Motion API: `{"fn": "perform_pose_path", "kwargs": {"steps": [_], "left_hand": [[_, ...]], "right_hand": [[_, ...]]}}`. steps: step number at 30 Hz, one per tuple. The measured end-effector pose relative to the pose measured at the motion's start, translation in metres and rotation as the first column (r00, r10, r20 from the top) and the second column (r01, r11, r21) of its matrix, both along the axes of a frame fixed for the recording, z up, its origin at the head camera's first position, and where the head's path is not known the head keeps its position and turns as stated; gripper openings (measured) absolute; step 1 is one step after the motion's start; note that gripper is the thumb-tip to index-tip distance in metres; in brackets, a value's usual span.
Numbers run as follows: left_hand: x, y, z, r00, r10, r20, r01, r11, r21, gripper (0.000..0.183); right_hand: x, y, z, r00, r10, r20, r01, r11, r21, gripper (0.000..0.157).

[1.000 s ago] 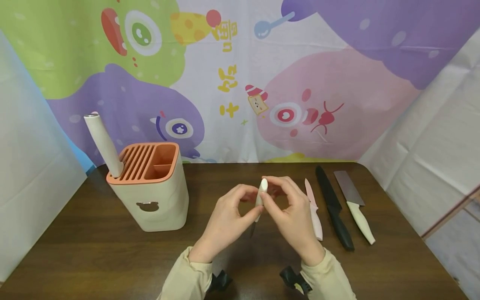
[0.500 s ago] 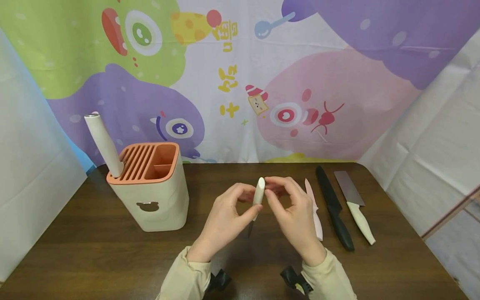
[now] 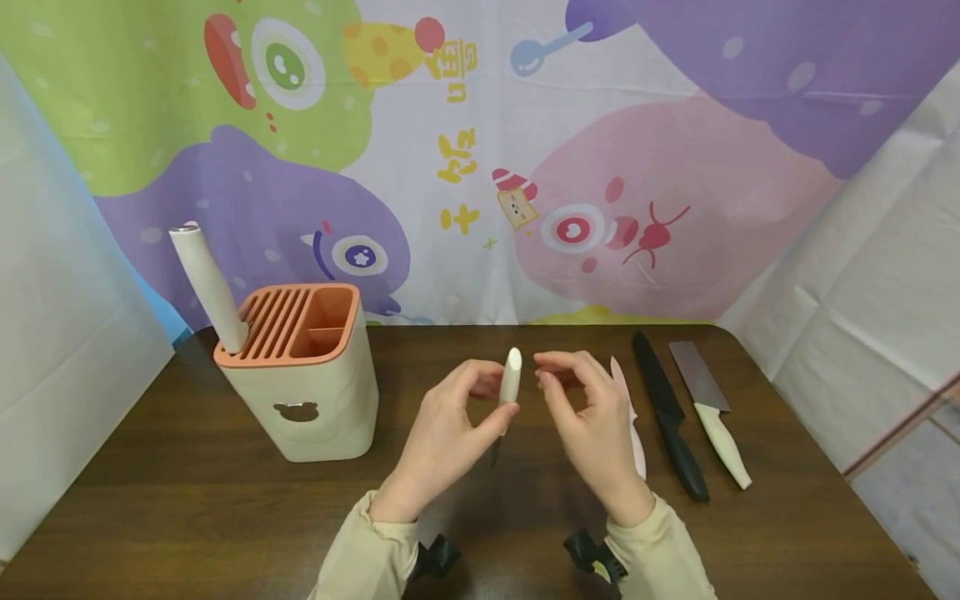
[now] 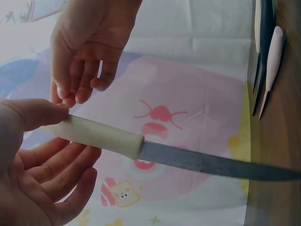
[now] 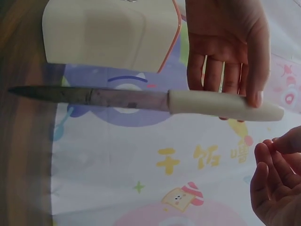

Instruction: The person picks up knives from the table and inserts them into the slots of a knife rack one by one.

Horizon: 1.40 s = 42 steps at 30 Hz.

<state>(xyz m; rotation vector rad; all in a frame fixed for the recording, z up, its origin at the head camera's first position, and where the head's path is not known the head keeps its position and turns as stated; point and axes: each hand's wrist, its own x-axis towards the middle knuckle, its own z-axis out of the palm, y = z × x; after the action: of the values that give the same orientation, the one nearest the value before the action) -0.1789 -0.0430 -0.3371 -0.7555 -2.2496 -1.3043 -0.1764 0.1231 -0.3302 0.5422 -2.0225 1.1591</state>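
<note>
My left hand (image 3: pixel 452 423) pinches a knife by its cream handle (image 4: pixel 101 135) between thumb and fingers. The knife's grey blade (image 5: pixel 117 99) points down towards the table, its handle end up. My right hand (image 3: pixel 596 425) is apart from the knife, just to its right, with thumb and fingers loosely bent and nothing between them. To the left stands a cream knife block (image 3: pixel 330 417) with an orange slotted top. A knife with a thick white handle (image 3: pixel 206 287) is in its leftmost slot, tilted; that blade is hidden inside.
Right of my hands lie a pink knife (image 3: pixel 637 446), partly hidden by my right hand, a black knife (image 3: pixel 667 417) and a cleaver (image 3: pixel 708 408) with a cream handle. The brown table (image 3: pixel 225 525) meets a printed cloth (image 3: pixel 480 292) at the back.
My right hand has let go of the knife and drawn slightly away to the right. My left hand has moved a little left with the knife.
</note>
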Motion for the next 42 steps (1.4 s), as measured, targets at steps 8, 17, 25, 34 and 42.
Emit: {"fn": "perform_pose_path", "kwargs": {"steps": [8,17,25,34,42], "left_hand": [[-0.001,0.001,-0.001,1.0,-0.012,-0.002,0.012,1.0,0.017,0.031],[-0.003,-0.003,-0.001,1.0,0.019,-0.013,-0.019,1.0,0.006,0.028],[-0.004,-0.006,0.001,1.0,0.024,-0.004,-0.024,1.0,-0.003,0.028],[-0.005,-0.017,0.004,0.999,0.045,-0.019,-0.045,0.999,-0.005,0.028],[-0.004,-0.03,0.009,0.995,0.092,-0.034,-0.092,0.996,-0.004,0.03]], "right_hand": [[-0.006,0.005,-0.002,1.0,-0.005,-0.003,0.005,1.0,-0.015,0.017],[-0.011,0.014,-0.001,1.0,-0.009,-0.001,0.009,0.999,-0.038,0.017],[-0.013,0.022,0.0,0.999,-0.05,0.003,0.05,0.998,-0.042,0.016],[-0.012,0.033,-0.006,0.996,-0.087,0.036,0.087,0.996,0.001,0.015],[-0.013,0.05,-0.014,0.987,-0.143,0.073,0.136,0.986,0.092,0.016]]}}
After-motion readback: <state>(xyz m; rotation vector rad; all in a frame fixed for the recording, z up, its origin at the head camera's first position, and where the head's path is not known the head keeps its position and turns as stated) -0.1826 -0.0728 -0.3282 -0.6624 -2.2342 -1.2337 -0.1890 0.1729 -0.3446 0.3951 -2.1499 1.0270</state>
